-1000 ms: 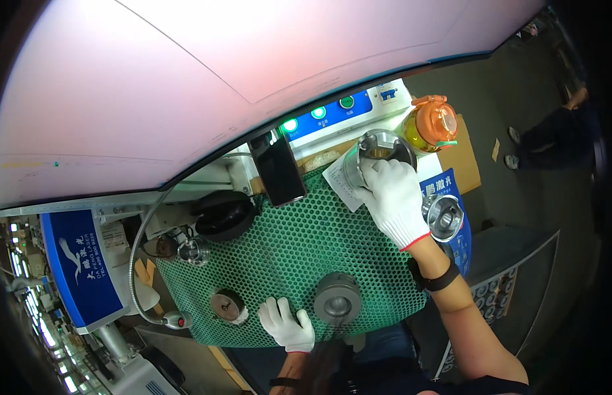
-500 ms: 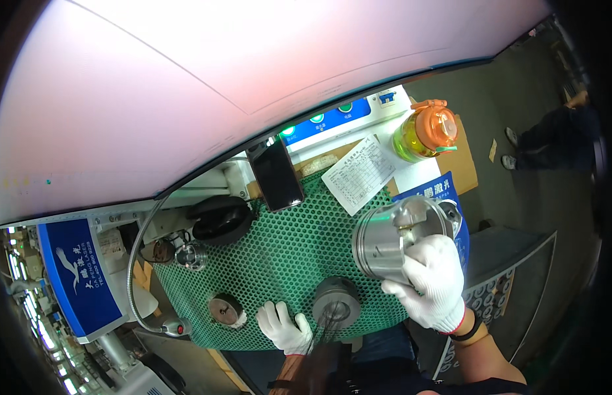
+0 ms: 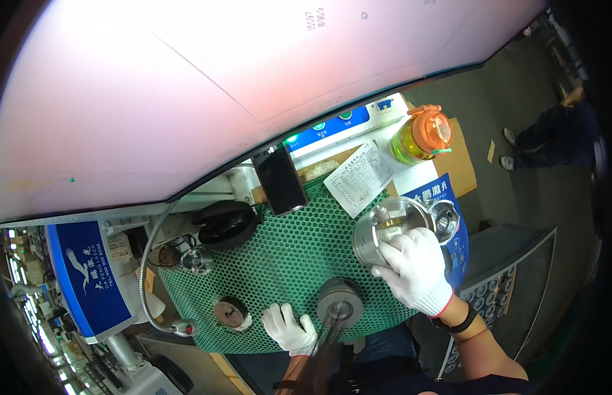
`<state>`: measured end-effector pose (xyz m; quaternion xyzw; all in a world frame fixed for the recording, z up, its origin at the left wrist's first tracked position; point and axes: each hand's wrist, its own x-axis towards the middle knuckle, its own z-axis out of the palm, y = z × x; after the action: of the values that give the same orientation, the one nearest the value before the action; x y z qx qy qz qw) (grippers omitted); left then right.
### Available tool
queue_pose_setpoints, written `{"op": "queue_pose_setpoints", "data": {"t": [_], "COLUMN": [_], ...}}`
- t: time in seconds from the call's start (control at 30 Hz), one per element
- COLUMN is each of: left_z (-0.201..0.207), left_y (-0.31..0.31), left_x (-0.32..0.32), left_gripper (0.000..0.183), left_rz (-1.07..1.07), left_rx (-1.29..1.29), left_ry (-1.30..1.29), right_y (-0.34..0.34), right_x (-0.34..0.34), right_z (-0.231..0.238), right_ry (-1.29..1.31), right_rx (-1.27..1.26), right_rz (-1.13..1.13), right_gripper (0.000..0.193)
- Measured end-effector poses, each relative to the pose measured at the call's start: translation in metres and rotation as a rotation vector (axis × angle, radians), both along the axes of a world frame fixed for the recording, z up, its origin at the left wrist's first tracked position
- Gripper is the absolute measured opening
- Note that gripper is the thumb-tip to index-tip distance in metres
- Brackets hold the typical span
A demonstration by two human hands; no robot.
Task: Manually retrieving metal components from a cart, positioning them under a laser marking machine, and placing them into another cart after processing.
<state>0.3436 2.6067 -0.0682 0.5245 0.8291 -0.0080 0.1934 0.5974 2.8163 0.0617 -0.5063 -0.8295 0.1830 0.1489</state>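
The broad screen (image 3: 187, 99) leans over the far side of the green-matted surface (image 3: 292, 243), and toward the right of that mat is the metal cylinder (image 3: 368, 245), just nearer the person than the printed sheet (image 3: 360, 178) and close to the left of a second, smaller metal piece (image 3: 445, 220). The cylinder lies ahead and slightly left of the right hand (image 3: 414, 273), whose grip is clamped on its near wall by the open end, the thumb on the outer side and the fingers over the rim. Its long axis runs from a closed end at the lower left to a mouth turned up and to the right; whether its base touches the mat or hangs just above it I cannot tell. The right hand is plainly the nearer one: the left hand (image 3: 290, 330) rests on the mat's near edge, well apart from it, fingers a little spread and holding nothing, between a grey ring (image 3: 335, 291) and a brown disc (image 3: 229, 312). The cylinder is bright silver and hollow, with fine grooves circling the closed end, a cut-away inner wall, and, smallest of all, a brass-toned part (image 3: 390, 225) inside the mouth.
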Motion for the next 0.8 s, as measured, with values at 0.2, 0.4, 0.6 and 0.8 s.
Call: {"op": "queue_pose_setpoints", "data": {"t": [0.2, 0.4, 0.6, 0.8], "left_z": [-0.001, 0.005, -0.008, 0.003], "left_y": [-0.001, 0.030, -0.002, 0.012], "left_x": [0.000, 0.001, -0.004, -0.001], "left_gripper": [0.065, 0.031, 0.067, 0.043], "left_rz": [-0.023, -0.231, -0.090, -0.148], "left_rx": [0.033, 0.548, 0.161, 0.331], "left_ry": [-0.017, 0.238, 0.012, 0.130], "right_y": [0.014, 0.022, 0.035, 0.056], "right_x": [-0.008, -0.012, -0.021, -0.035], "right_z": [-0.015, -0.016, -0.021, -0.026], "right_ry": [-0.027, -0.026, 0.001, -0.012], "right_rx": [0.055, 0.059, 0.104, 0.153], "right_rz": [-0.021, -0.015, -0.001, 0.005], "right_gripper": [0.036, 0.035, 0.031, 0.027]}}
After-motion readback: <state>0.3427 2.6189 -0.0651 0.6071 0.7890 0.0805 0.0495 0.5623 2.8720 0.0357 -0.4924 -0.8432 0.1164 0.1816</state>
